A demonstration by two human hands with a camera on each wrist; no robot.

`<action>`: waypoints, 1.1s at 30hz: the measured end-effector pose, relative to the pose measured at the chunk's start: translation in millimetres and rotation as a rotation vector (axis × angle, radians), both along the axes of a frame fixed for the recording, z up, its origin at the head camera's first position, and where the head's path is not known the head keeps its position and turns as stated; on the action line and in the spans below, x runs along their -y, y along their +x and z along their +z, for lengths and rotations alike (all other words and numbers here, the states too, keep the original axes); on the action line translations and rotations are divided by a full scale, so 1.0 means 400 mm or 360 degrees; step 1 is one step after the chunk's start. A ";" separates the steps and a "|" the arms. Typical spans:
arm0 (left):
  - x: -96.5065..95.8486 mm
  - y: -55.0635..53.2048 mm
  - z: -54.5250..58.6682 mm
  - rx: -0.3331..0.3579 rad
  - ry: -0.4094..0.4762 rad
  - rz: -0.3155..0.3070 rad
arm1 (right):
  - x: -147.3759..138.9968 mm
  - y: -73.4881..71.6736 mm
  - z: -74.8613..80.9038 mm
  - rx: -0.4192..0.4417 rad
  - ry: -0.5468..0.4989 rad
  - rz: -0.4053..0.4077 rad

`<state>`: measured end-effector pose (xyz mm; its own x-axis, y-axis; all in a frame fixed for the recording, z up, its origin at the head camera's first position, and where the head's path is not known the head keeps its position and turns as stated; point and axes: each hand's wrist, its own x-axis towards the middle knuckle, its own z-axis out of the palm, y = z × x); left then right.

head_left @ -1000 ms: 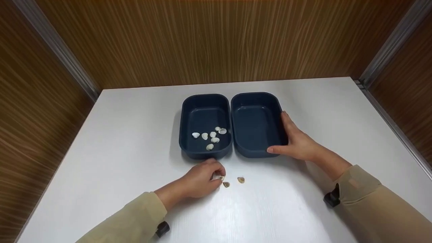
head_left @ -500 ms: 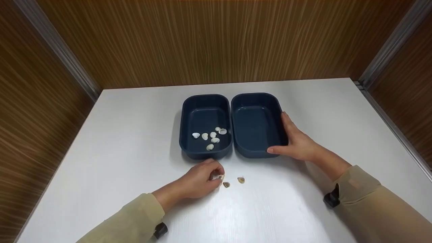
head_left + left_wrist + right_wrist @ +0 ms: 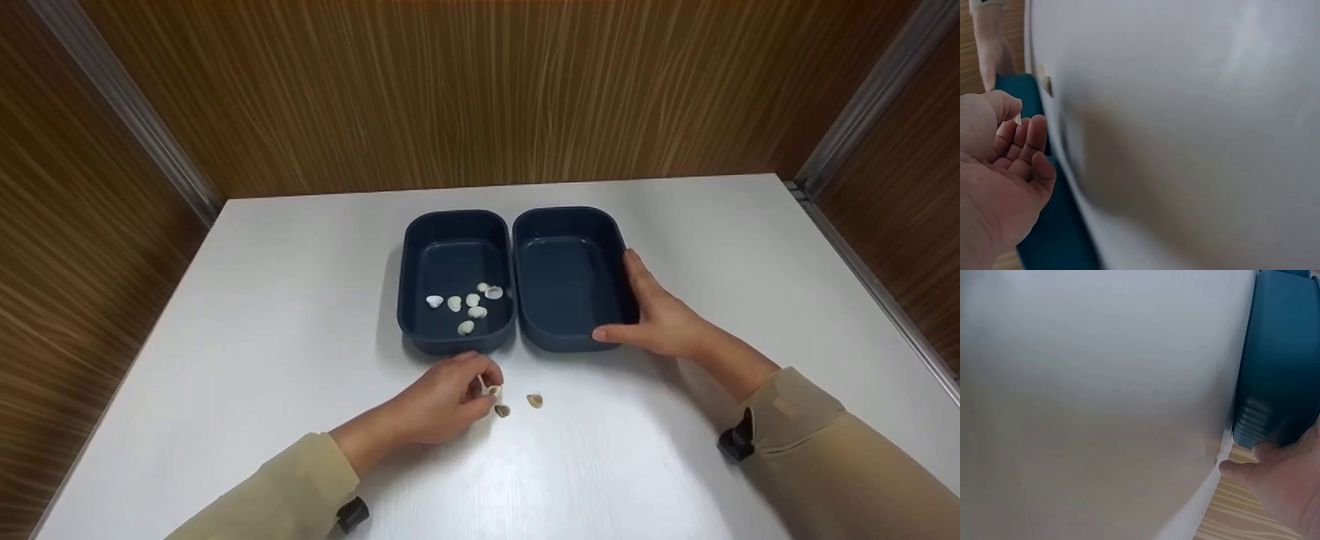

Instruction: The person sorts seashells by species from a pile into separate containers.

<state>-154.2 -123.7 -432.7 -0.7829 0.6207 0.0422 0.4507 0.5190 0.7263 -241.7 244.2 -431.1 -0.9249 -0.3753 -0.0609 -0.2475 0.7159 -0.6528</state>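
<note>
My left hand [image 3: 448,399], just in front of the left blue box [image 3: 457,346], pinches a small pale seashell [image 3: 494,391] between thumb and fingers. In the left wrist view only a sliver of that seashell [image 3: 1018,119] shows by the thumb tip. Two brownish shells, one close to the thumb [image 3: 502,411] and one farther right [image 3: 535,400], lie on the table. Several white shells [image 3: 478,312] lie in the near half of the left box. My right hand [image 3: 664,322] rests against the right blue box [image 3: 566,343], fingers along its right wall, thumb at its near corner.
Side by side, the two boxes stand on a white table [image 3: 247,337]. No shells show inside the right box. Behind the table rises a wood-grain panel [image 3: 480,97], with further panels left and right. A black strap piece [image 3: 736,442] hangs under the right wrist.
The pinched seashell has tipped up a little between the left fingers, and more of its pale side shows. My left forearm has shifted slightly left; the right hand stays on the box.
</note>
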 end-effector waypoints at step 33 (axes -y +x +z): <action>-0.182 -0.280 0.155 -0.0153 0.0053 0.0089 | 0.007 0.015 0.004 0.0025 0.0026 -0.0011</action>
